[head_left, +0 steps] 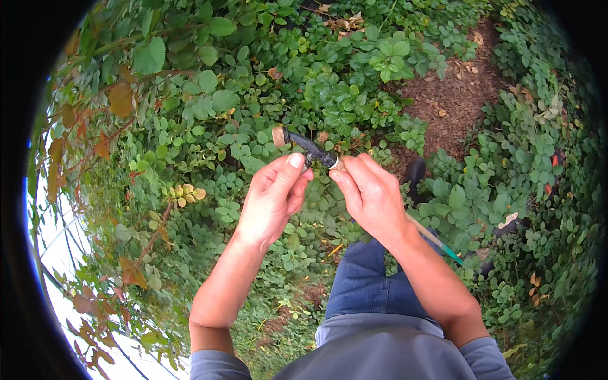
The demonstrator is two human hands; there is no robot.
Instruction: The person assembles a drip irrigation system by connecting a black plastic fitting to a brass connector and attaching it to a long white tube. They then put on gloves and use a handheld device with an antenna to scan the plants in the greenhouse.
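Green leafy groundcover (266, 120) spreads everywhere, broken by a brown mulch patch (459, 95) at upper right. Above it, the left hand (273, 197) and right hand (373, 196) each pinch the black hose nozzle (307, 147), brass tip pointing up-left. Reddish leaves (120, 101) hang at left.

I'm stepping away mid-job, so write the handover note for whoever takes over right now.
Left hand: fingers closed on the middle of the black hose nozzle, held up over the green ground cover.
Right hand: pinching the nozzle's near end, by the brass fitting.
Brass tip points away, up-left.
A long-handled tool lies in the leaves by the right forearm.
Done: nozzle is in both hands.
Left: whatever adjustment is underway at the fitting; no hose can be seen attached.
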